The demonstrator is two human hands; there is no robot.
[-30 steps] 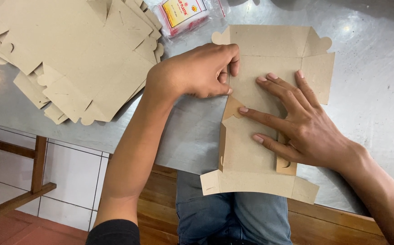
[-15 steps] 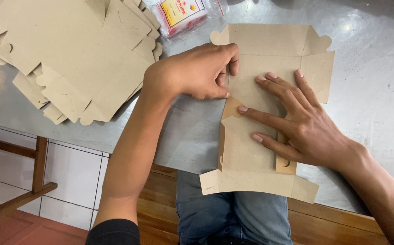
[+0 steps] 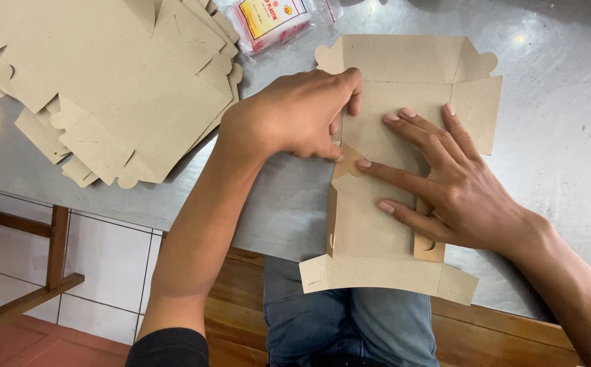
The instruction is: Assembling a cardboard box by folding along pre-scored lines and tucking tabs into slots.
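A flat brown cardboard box blank (image 3: 404, 163) is spread on a grey metal table (image 3: 553, 156), its near end hanging just over the table's edge above the person's lap. It is being worked by both hands.

The right hand (image 3: 445, 180) is laid palm down on the middle panel, fingers spread and straight, nothing clasped. The panel appears to be pinned flat by this pressure, so that the sheet is kept from sliding or lifting while its side is bent. 4 fingertips (image 3: 365, 164) are seen pressed to the cardboard, the lowest 2 near the left fold line.

The left hand (image 3: 295, 115) is curled over the blank's left edge, knuckles up, fingers bent inward around the edge of the sheet. The side wall (image 3: 333, 211) just below it is already raised upright along its crease, and a small corner tab (image 3: 347, 163) is tilted up beside the thumb. The grip is judged to be a pinch on the card's edge, though the fingertips are hidden beneath the hand and the exact hold cannot be told.

To the far left, well apart from the blank, a loose stack of flat blanks (image 3: 105, 88) is fanned out on the table, within reach of the left arm. A clear plastic packet (image 3: 275, 20) with a red and yellow label is lying at the far edge, between the stack and the blank. Blue jeans (image 3: 350, 326) are visible below.
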